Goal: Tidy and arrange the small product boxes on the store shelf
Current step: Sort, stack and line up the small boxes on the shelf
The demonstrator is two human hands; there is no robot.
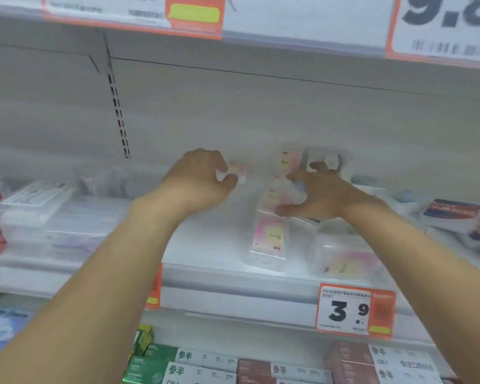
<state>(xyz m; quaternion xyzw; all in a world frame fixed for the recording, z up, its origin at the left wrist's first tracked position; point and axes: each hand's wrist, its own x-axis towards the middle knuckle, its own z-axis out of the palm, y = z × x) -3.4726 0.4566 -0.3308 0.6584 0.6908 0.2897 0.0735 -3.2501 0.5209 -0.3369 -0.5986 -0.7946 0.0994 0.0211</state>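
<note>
Small clear boxes with pink and yellow labels lie on the white shelf (205,245). My left hand (203,178) is raised near the back of the shelf and pinches one small pink-labelled box (239,171) between thumb and fingers. My right hand (319,195) reaches in with spread, curled fingers around a box in the middle row (281,195). Another box (269,239) lies in front of it near the shelf edge, and a further one (347,259) lies flat to its right. A box (288,159) stands upright at the back. The picture is blurred.
A 3.9 price tag (355,309) hangs on the shelf's front rail. Clear flat packs (39,214) fill the left of the shelf, dark-labelled packs (452,212) the right. Green and brown boxes (161,364) sit on the shelf below. The shelf above is close overhead.
</note>
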